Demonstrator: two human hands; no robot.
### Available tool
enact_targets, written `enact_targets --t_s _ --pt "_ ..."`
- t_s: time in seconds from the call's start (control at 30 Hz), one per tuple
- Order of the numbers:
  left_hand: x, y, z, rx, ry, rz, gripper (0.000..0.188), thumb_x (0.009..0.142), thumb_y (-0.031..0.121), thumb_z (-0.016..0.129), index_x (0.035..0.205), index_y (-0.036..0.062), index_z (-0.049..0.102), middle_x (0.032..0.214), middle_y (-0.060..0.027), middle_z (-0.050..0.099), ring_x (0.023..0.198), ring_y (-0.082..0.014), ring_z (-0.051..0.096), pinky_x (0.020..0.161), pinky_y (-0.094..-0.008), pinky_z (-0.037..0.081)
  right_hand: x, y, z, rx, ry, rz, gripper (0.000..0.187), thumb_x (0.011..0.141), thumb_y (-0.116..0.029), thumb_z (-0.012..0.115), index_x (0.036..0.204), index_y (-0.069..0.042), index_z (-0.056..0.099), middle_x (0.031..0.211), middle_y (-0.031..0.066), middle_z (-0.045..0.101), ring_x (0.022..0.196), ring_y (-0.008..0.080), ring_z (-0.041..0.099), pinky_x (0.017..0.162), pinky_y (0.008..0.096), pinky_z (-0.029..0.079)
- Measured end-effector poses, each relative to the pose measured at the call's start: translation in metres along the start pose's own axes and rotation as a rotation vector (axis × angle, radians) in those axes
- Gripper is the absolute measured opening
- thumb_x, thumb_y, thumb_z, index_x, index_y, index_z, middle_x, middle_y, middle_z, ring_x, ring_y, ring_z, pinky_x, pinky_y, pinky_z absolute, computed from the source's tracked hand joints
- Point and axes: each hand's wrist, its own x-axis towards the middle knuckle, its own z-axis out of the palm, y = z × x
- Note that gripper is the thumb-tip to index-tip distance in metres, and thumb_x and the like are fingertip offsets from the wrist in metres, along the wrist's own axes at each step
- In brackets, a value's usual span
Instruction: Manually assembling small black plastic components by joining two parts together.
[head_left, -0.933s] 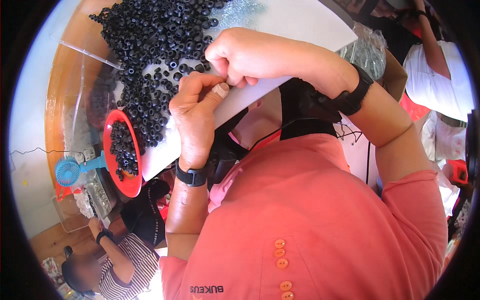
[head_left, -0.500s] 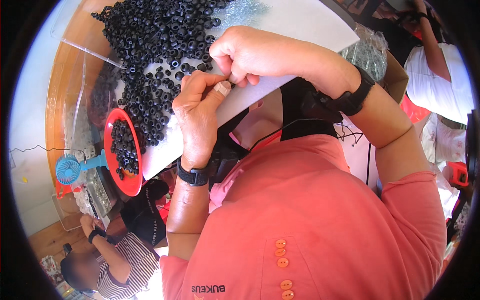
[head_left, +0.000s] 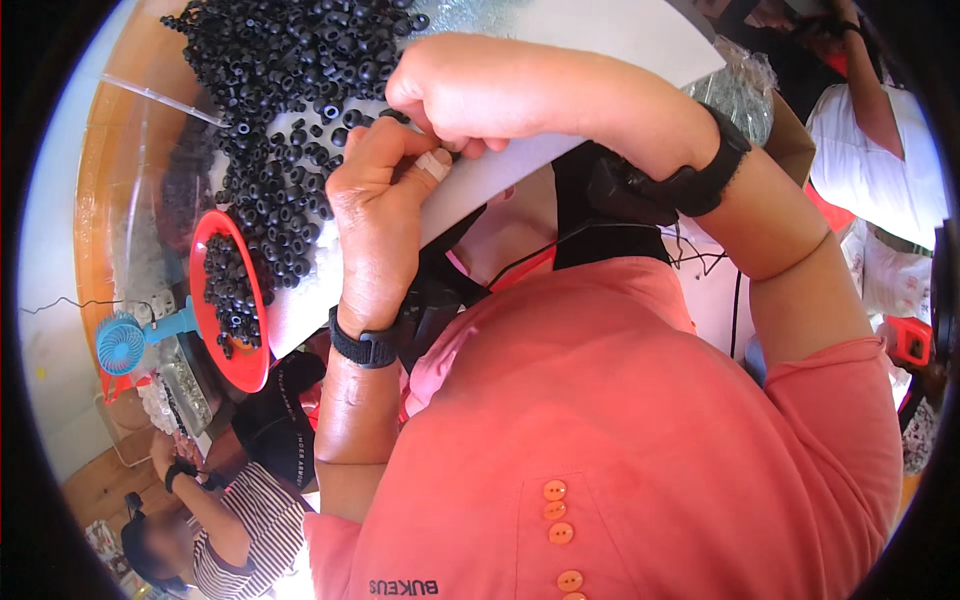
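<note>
Beads (head_left: 300, 55), black and loose on white worktop (head_left: 600, 40), just left of left hand (head_left: 375, 205) and right hand (head_left: 450, 90) alike; fingers (head_left: 472, 148) pinched together, anything between them hidden.

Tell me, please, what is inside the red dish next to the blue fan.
The red dish holds a heap of small black beads. The dish's bottom under the heap is covered, so anything beneath those beads cannot be seen.
</note>
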Motion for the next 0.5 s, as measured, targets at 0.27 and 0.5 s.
enact_targets --t_s 0.27,0.5 --pt "0.0 0.003 -0.003 0.145 -0.032 0.023 0.007 0.081 0.002 0.068 0.087 0.0022 0.067 0.079 -0.0043 0.061 0.082 -0.02 0.049 0.076 -0.0319 0.042 -0.001 -0.006 -0.001 -0.105 -0.011 0.007 0.011 0.066 0.001 0.052 0.074 0.003 0.06 0.06 0.0128 0.06 0.05 0.0195 0.057 0.045 0.033 0.041" --pt "0.003 -0.005 -0.003 0.103 -0.028 0.088 0.008 0.08 0.003 0.071 0.087 0.002 0.068 0.079 -0.0061 0.06 0.078 -0.0194 0.052 0.072 -0.0306 0.044 -0.002 -0.006 0.001 -0.089 0.051 -0.02 0.02 0.064 0.001 0.053 0.083 0.003 0.06 0.058 0.0119 0.058 0.048 0.0193 0.056 0.043 0.0324 0.04"
